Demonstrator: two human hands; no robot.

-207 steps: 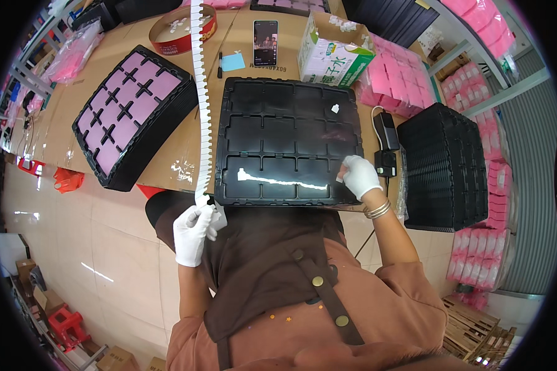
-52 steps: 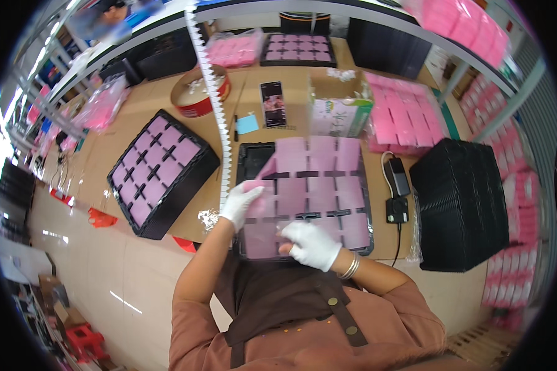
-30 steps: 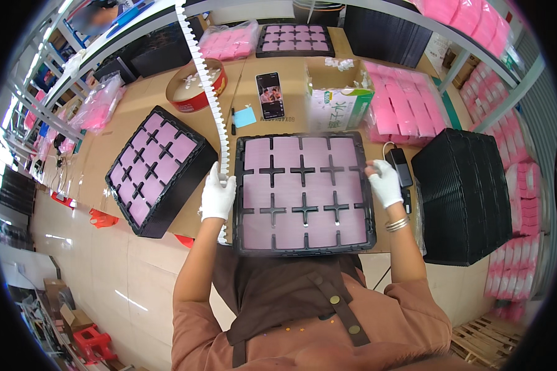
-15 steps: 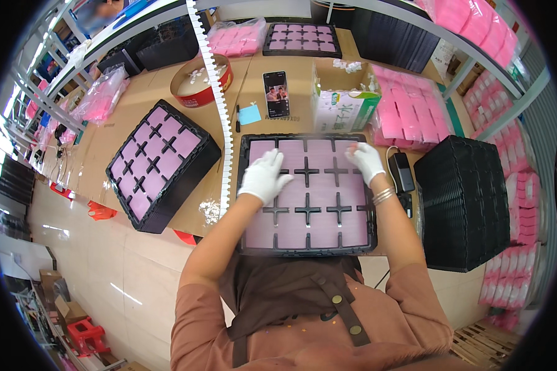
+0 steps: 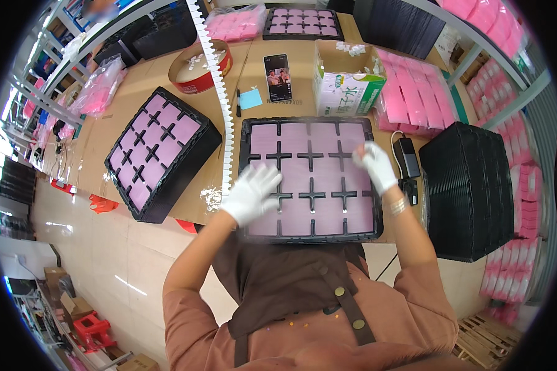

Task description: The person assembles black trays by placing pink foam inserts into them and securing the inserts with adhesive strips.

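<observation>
In front of me a black plastic tray (image 5: 246, 147) holds lilac foam pads (image 5: 296, 188) between its cross-shaped dividers. My left hand (image 5: 252, 193), in a white glove, is open with fingers spread above the tray's left side. Over the right edge is my right hand (image 5: 376, 167), also gloved, with its fingers curled together and the tips bare. Whether something small is pinched there cannot be made out. Both hands are slightly blurred, and contact with the pads is unclear.
At left stands a tilted stack of filled trays (image 5: 161, 151); at right, a stack of black trays (image 5: 467, 191). Behind are a red round tin (image 5: 195, 85), a phone (image 5: 278, 78), a cut-open carton (image 5: 346, 93) and bagged pink foam (image 5: 414, 93). A white toothed strip (image 5: 224, 117) crosses the table.
My left hand has moved down and left across the tray, its fingers spreading. My right hand has shifted slightly right and down relative to the tray. The whole view has shifted a little.
</observation>
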